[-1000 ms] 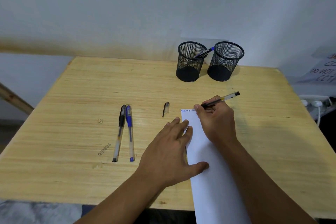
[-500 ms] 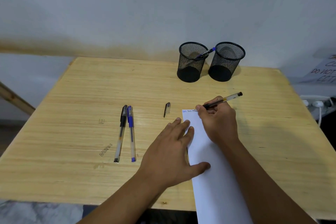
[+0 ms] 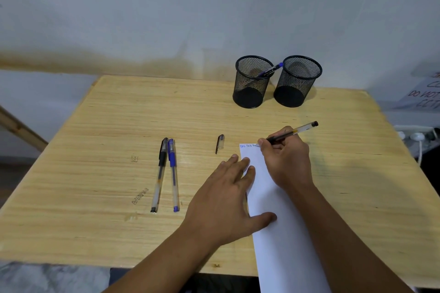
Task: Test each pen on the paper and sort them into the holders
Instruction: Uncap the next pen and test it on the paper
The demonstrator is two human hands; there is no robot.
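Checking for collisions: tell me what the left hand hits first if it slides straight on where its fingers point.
Likely nothing close: the left hand points between the pen cap and the right hand, toward the left holder.

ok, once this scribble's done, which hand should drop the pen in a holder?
Right, probably. The right hand already grips the black pen and sits nearer both mesh holders; the left hand lies flat on the paper.

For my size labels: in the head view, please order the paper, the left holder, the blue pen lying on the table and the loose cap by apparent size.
1. paper
2. left holder
3. blue pen
4. loose cap

The paper lies nearest the camera, which enlarges it.
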